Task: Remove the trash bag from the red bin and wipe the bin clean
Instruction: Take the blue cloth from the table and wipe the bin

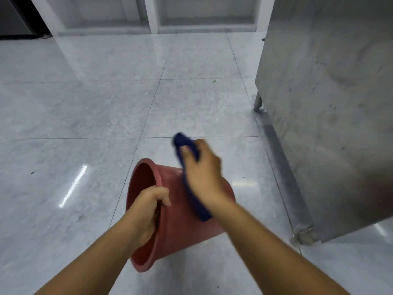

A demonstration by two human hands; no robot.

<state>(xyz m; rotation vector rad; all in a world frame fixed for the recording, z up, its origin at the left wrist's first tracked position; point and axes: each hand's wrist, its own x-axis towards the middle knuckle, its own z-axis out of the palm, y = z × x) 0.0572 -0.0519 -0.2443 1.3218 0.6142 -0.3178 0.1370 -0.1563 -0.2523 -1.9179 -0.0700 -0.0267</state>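
The red bin (176,220) is tipped on its side above the floor, its open mouth facing left and its base pointing right. My left hand (148,209) grips the rim at the near side, fingers curled inside the mouth. My right hand (202,173) holds a dark blue cloth (187,145) pressed against the bin's outer wall; part of the cloth hangs below my wrist. No trash bag shows in the bin or anywhere in view. The right hand is blurred with motion.
Glossy grey floor tiles (85,103) spread out ahead and to the left. A stainless steel cabinet (329,103) on short legs stands close at the right. White shelving or frames (153,15) line the far wall.
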